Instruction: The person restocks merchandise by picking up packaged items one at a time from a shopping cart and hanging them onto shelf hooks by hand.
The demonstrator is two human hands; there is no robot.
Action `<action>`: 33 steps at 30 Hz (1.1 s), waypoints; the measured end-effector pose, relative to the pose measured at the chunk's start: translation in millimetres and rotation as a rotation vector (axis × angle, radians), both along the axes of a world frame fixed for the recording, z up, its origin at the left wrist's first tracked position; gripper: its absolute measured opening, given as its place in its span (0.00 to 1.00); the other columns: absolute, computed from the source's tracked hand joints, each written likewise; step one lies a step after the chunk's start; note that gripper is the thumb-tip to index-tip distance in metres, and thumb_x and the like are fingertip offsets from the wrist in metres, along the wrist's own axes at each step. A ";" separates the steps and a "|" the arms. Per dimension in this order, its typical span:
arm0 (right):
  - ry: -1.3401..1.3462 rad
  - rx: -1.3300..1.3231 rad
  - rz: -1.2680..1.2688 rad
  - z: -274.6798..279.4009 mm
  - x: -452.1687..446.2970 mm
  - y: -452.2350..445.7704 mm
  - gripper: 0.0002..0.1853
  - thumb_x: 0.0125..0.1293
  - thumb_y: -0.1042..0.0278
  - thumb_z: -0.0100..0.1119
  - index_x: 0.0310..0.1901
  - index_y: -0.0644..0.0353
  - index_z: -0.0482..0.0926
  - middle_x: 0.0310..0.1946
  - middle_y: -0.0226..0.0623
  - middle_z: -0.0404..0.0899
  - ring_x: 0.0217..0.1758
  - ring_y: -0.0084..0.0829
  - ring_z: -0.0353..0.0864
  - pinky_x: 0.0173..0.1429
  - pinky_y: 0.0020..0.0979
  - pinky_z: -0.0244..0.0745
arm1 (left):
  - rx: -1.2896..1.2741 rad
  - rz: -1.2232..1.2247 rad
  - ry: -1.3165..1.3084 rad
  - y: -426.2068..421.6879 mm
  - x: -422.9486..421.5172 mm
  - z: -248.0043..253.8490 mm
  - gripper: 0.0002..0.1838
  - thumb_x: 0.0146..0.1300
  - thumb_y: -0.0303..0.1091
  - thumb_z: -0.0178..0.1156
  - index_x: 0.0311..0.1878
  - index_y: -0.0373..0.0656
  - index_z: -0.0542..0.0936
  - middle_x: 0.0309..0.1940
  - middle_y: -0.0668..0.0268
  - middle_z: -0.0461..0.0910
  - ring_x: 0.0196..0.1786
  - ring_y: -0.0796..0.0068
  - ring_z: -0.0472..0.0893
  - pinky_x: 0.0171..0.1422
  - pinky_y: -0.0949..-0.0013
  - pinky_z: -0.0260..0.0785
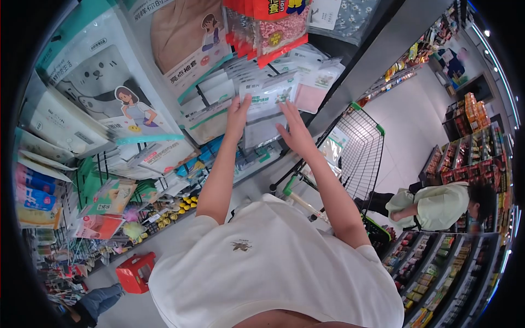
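Note:
A flat clear packet [265, 106] with a white label and green print hangs at the front of a row of similar packets on the shelf display. My left hand [237, 116] grips its left edge between thumb and fingers. On the right side of the packet, my right hand [297, 133] rests with its fingers stretched out and thumb apart. A packet with a pink lower part [311, 97] hangs just to the right. Above are red packets [280, 41] with a pink patterned item inside.
Large sleeve packs [188, 44] hang at upper left. A shopping cart [363, 150] stands close on my right, with a packet in it. Beyond it, a person in a pale green top [440, 206] is in the aisle. A red stool [135, 273] is at lower left.

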State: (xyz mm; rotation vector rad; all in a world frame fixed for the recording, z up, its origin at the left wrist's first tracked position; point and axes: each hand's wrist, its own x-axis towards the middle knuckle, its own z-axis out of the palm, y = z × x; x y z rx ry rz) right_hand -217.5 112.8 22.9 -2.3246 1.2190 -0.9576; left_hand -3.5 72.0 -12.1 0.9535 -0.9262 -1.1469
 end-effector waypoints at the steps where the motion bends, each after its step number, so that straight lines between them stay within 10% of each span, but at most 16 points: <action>1: 0.050 -0.033 0.013 5.5 1.6 -7.4 0.35 0.68 0.67 0.61 0.74 0.60 0.59 0.76 0.56 0.55 0.77 0.63 0.55 0.77 0.50 0.57 | 0.008 -0.009 -0.007 -1.7 -0.1 -2.5 0.19 0.75 0.45 0.58 0.57 0.38 0.80 0.49 0.69 0.83 0.50 0.82 0.78 0.56 0.74 0.69; 19: 0.282 -0.311 -0.049 14.6 29.4 -52.0 0.34 0.71 0.57 0.60 0.71 0.66 0.62 0.73 0.52 0.61 0.78 0.64 0.52 0.77 0.57 0.53 | -0.020 0.135 0.112 -5.4 -13.0 8.6 0.17 0.76 0.42 0.57 0.56 0.39 0.80 0.48 0.69 0.83 0.49 0.83 0.77 0.55 0.74 0.68; 33: 0.389 -0.313 -0.076 -7.4 20.2 -63.3 0.34 0.69 0.58 0.59 0.75 0.49 0.60 0.77 0.38 0.57 0.81 0.53 0.48 0.78 0.60 0.51 | 0.058 0.116 0.011 2.6 5.2 -48.1 0.14 0.76 0.45 0.57 0.43 0.43 0.80 0.32 0.79 0.74 0.33 0.88 0.69 0.38 0.78 0.59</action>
